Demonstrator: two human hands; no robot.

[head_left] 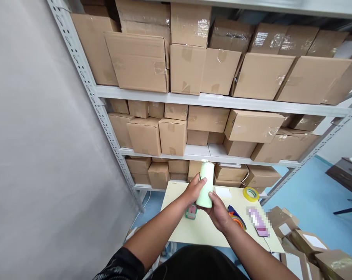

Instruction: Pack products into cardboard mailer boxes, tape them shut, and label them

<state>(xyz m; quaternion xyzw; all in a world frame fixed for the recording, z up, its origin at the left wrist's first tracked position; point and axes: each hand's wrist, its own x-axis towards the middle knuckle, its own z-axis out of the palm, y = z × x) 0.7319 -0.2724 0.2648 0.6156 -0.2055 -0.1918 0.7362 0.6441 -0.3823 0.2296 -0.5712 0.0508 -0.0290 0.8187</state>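
Note:
A pale green bottle (205, 184) with a whitish top is held up above the table, tilted slightly. My left hand (194, 189) is closed around its left side, the thumb lying across the front. Lower down, my right hand (218, 212) grips the bottle's base from the right, with its thumb near the bottom edge and some fingers hidden behind. Beneath my hands, a small green-edged item with a pinkish middle (191, 212) lies on the pale yellow table (190, 231). A blue tape dispenser with orange tape (236, 218) rests right of my right hand.
On the table's right side lie a yellow tape roll (251, 194), a blurred-out purple item (258, 222) and a white paper (223, 192). Behind stands a metal shelf (164, 95) stacked with cardboard boxes. More boxes (305, 241) are piled on the floor at right; a wall (47, 155) bounds the left.

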